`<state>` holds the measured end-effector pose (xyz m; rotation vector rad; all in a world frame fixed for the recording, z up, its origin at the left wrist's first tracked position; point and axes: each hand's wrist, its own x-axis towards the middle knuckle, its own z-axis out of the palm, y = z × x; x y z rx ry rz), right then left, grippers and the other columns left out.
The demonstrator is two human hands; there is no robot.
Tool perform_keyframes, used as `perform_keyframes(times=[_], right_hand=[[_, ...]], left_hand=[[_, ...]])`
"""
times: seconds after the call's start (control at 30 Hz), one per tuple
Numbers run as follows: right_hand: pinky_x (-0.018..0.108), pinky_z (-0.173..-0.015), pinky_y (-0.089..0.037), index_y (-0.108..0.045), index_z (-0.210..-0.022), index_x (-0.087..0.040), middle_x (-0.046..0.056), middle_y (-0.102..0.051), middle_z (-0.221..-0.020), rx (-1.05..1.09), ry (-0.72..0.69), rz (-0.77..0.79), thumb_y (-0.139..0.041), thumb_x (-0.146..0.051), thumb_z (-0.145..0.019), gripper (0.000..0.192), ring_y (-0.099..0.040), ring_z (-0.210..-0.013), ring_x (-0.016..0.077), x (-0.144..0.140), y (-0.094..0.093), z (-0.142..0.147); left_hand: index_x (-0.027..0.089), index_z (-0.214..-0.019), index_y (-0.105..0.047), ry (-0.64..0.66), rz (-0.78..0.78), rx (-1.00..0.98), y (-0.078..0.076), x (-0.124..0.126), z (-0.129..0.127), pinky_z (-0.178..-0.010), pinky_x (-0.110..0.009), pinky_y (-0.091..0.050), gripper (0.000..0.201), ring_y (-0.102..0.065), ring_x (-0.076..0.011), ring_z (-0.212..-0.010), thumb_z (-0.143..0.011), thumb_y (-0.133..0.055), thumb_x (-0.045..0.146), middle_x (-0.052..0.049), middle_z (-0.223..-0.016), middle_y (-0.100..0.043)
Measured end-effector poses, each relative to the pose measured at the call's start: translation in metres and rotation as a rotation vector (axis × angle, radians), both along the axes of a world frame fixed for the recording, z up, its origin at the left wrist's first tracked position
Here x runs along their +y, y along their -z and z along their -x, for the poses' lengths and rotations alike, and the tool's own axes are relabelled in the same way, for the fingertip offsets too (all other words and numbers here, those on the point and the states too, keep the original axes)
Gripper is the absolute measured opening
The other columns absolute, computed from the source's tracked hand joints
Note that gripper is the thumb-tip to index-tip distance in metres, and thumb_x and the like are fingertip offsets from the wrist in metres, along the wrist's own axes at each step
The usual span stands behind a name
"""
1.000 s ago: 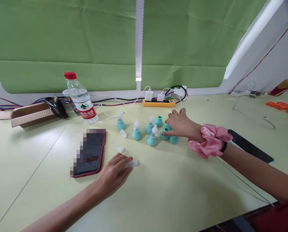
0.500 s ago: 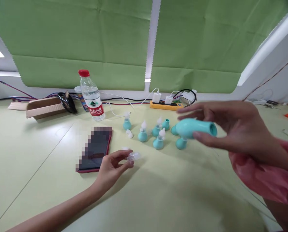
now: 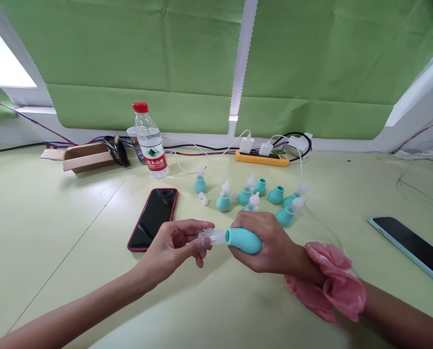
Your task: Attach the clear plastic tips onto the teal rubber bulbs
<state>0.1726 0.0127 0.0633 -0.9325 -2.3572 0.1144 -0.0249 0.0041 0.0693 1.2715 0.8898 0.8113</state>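
Observation:
My right hand grips a teal rubber bulb lying sideways just above the table. My left hand pinches a clear plastic tip that sits at the bulb's open end. Behind my hands stand several small teal bulbs, some with clear tips on, some without. Two loose clear tips lie near the leftmost bulb. A pink scrunchie is around my right wrist.
A red-cased phone lies left of the bulbs. At the back of the pale green table stand a water bottle, a cardboard box and a yellow power strip with chargers. A second phone lies at the right.
My right hand lifted a teal bulb from the group and brought it down toward me. My left hand picked up the clear tip and met the bulb's open end with it.

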Motion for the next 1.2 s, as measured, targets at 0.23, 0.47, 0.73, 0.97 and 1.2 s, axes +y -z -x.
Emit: perform_keyframes(times=[0.23, 0.47, 0.73, 0.97, 1.2], right_hand=[[0.025, -0.046, -0.022, -0.053, -0.067, -0.014, 0.004, -0.053, -0.062, -0.330, 0.071, -0.339, -0.043, -0.013, -0.068, 0.010, -0.042, -0.051, 0.0125, -0.002, -0.001, 0.002], [0.026, -0.046, -0.023, -0.051, -0.069, -0.015, 0.004, -0.053, -0.062, -0.313, 0.027, -0.287, -0.040, -0.011, -0.068, 0.012, -0.043, -0.051, 0.0131, -0.002, -0.008, 0.003], [0.020, -0.045, -0.029, -0.045, -0.064, -0.018, -0.005, -0.044, -0.053, 0.066, -0.068, 0.413, -0.049, -0.010, -0.057, 0.011, -0.038, -0.047, 0.0075, -0.014, -0.004, 0.007], [0.017, -0.040, -0.029, -0.045, -0.061, -0.016, -0.006, -0.038, -0.053, 0.212, -0.059, 1.032, -0.055, -0.012, -0.056, 0.012, -0.037, -0.046, 0.0053, -0.013, -0.005, 0.007], [0.017, -0.038, -0.032, -0.052, -0.073, -0.016, -0.006, -0.041, -0.052, 0.344, -0.147, 1.186, -0.059, -0.027, -0.067, 0.015, -0.038, -0.041, 0.0043, -0.018, -0.007, -0.004]], left_hand=[[0.008, -0.092, -0.062, -0.064, -0.025, 0.083, 0.003, 0.001, -0.001, -0.047, -0.023, -0.046, 0.034, -0.052, -0.0103, -0.046, -0.062, -0.067, 0.024, -0.003, -0.058, -0.058], [0.012, -0.085, -0.066, -0.060, -0.110, 0.062, 0.000, -0.005, 0.002, -0.045, -0.026, -0.049, 0.027, -0.052, -0.0124, -0.047, -0.062, -0.066, 0.026, -0.005, -0.064, -0.059], [0.017, -0.089, -0.066, 0.054, -0.371, 0.215, -0.012, -0.015, 0.000, -0.045, -0.023, -0.050, 0.021, -0.053, -0.0115, -0.051, -0.070, -0.058, 0.022, -0.004, -0.069, -0.060], [0.020, -0.087, -0.066, 0.146, -0.762, 0.426, -0.020, -0.013, -0.004, -0.048, -0.024, -0.044, 0.019, -0.053, -0.0133, -0.054, -0.075, -0.051, 0.022, -0.005, -0.062, -0.060], [0.020, -0.100, -0.060, 0.244, -0.866, 0.372, -0.026, -0.002, -0.013, -0.063, -0.026, -0.047, 0.026, -0.056, -0.0139, -0.066, -0.078, -0.050, 0.026, -0.005, -0.079, -0.063]])
